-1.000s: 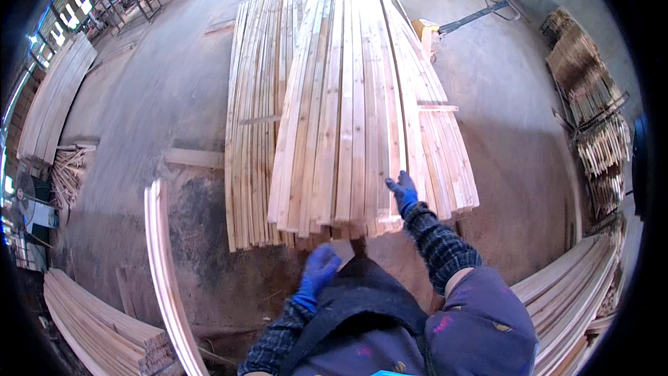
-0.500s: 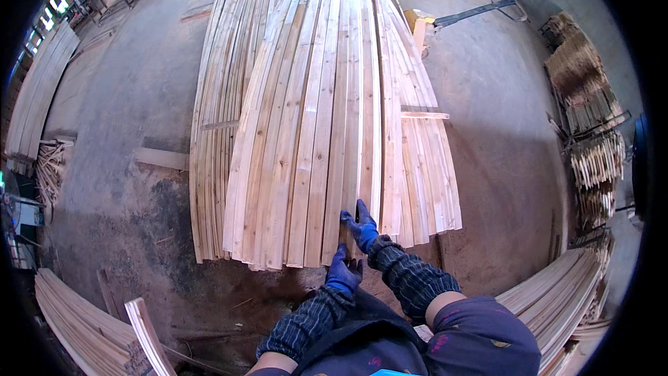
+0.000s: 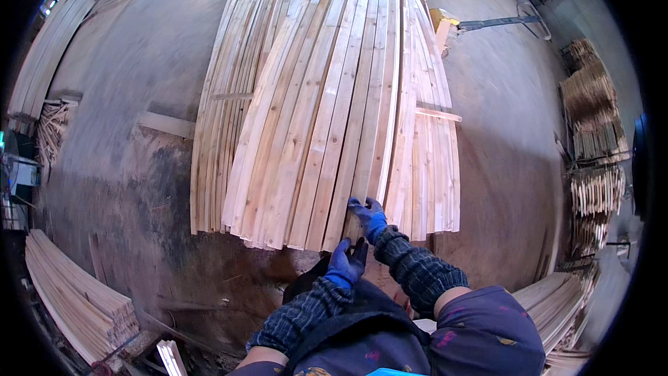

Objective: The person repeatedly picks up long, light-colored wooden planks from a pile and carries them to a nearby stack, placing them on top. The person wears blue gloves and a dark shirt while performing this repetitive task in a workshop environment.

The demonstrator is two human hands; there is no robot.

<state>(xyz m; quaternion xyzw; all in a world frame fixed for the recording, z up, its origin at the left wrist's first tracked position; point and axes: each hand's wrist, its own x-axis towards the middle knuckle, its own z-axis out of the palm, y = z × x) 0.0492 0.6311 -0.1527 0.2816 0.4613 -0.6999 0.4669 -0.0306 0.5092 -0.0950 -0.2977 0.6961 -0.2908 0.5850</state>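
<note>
A broad stack of long, pale wooden boards (image 3: 282, 188) runs away from me, near ends roughly lined up. My right hand (image 3: 370, 218), in a blue glove with dark fingertips, is closed around the sides of one board (image 3: 360, 177) a little way up from its near end. Just below, my left hand (image 3: 346, 262), gloved alike, grips that board's near end. The board still lies among its neighbours on top of the stack. Its underside, and the fingers under it, are hidden.
Lower layers of boards jut out at both sides, with a thin wooden crosspiece (image 3: 438, 113) between layers. A pallet jack (image 3: 497, 23) stands beyond at right. More board piles lie at lower left (image 3: 80, 292) and lower right (image 3: 557, 299); bundles (image 3: 591, 101) line the right wall.
The view has shifted, so the stack appears slightly higher and further right. Both hands keep hold of the board near its end. A single upright board at lower left has dropped lower in view.
</note>
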